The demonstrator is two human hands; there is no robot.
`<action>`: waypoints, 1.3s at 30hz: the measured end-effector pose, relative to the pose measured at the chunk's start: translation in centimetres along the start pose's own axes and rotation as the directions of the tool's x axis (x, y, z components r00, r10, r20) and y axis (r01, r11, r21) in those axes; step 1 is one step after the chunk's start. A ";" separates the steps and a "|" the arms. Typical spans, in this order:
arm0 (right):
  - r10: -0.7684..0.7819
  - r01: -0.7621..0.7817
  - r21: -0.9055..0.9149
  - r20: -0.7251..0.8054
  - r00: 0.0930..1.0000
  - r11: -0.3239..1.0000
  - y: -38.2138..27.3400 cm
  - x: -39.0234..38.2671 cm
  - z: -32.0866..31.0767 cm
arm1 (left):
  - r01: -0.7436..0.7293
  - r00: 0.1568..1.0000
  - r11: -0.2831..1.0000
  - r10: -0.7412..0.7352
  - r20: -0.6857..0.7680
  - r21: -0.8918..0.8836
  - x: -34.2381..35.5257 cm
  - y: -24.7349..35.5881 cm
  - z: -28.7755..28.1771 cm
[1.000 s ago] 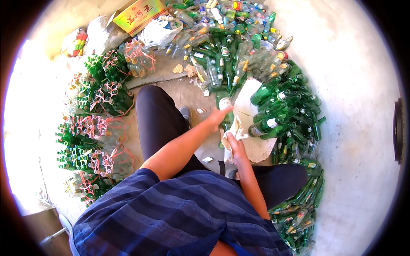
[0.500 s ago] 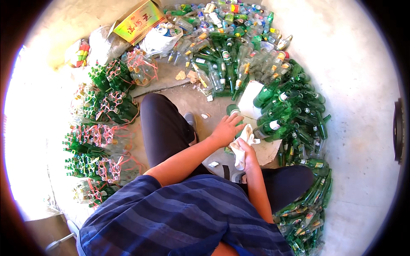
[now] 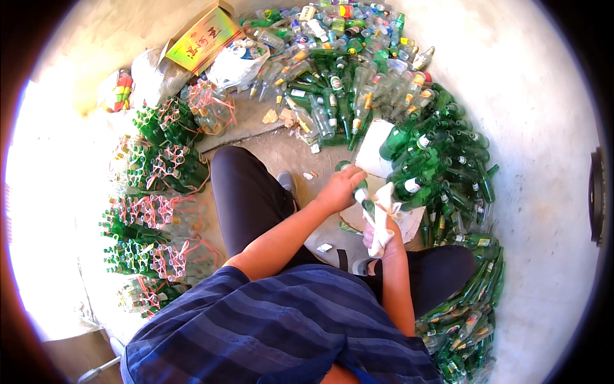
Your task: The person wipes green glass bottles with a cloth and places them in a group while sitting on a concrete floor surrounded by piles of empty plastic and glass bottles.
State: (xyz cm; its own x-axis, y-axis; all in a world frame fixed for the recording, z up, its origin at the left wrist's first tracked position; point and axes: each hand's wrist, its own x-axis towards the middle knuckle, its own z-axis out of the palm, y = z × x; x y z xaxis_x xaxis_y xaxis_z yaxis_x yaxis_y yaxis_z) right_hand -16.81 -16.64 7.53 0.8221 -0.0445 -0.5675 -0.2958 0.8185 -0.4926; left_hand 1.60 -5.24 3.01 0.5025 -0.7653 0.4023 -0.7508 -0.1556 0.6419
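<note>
A great big heap of bottles (image 3: 464, 163) curves from 12 o'clock to 5 o'clock. Tied bunches of bottles (image 3: 182, 174) stand at 9 o'clock. A yellow box (image 3: 203, 41) leans at 11 o'clock. Near the middle, toward 3 o'clock, is one green bottle (image 3: 363, 193), its fat end to 11 o'clock and its thin end to 5 o'clock. The left hand (image 3: 341, 189) is curled round it. The right hand (image 3: 395, 238) is closed on a white cloth (image 3: 382, 221); I can't tell if the thin end touches that hand.
</note>
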 end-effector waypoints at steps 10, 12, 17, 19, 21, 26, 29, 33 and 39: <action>-0.366 0.146 -0.566 -0.298 0.882 0.811 4.8 4.0 -4.2 | 0.468 0.856 0.780 -0.517 -0.006 -0.414 3.8 -1.9 -3.4; -0.399 0.142 -0.651 -0.264 0.878 0.745 4.9 4.7 -4.9 | 0.436 0.882 0.806 -0.471 0.012 -0.401 5.0 -1.6 -3.5; -0.376 0.048 -0.744 -0.279 0.884 0.666 4.9 5.5 -4.2 | 0.371 0.928 0.913 -0.355 0.115 -0.169 9.6 -0.7 -3.7; -0.461 0.040 -0.877 -0.213 0.862 0.480 5.1 5.4 -3.6 | 0.355 0.921 0.929 -0.329 0.206 -0.104 11.4 0.4 -4.2; -0.464 -0.010 -0.927 -0.196 0.864 0.374 5.4 5.4 -3.7 | 0.292 0.919 0.956 -0.273 0.286 -0.026 13.2 0.3 -4.3; -0.470 -0.015 -0.933 -0.196 0.861 0.361 6.3 5.7 -4.6 | 0.293 0.878 0.956 -0.264 0.400 -0.011 15.3 1.5 -3.4; -0.471 -0.038 -0.927 -0.224 0.853 0.372 6.4 5.8 -5.3 | 0.312 0.866 0.949 -0.302 0.398 0.040 15.9 2.0 -1.7; -0.457 -0.060 -0.920 -0.248 0.854 0.387 6.2 5.6 -5.6 | 0.269 0.862 0.962 -0.265 0.433 0.054 16.2 2.5 -0.5; -0.477 -0.001 -0.903 -0.228 0.849 0.429 5.8 5.6 -4.0 | 0.249 0.918 0.967 -0.250 0.307 0.042 16.3 0.3 1.1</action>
State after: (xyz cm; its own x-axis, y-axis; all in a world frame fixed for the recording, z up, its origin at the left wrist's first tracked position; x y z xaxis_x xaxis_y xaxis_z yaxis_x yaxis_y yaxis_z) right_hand -15.86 -14.45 -1.10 0.7282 -0.5586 -0.3971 -0.5674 -0.1665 -0.8064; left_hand 9.14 -18.44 9.06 0.5173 -0.8558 0.0081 -0.6193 -0.3678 0.6936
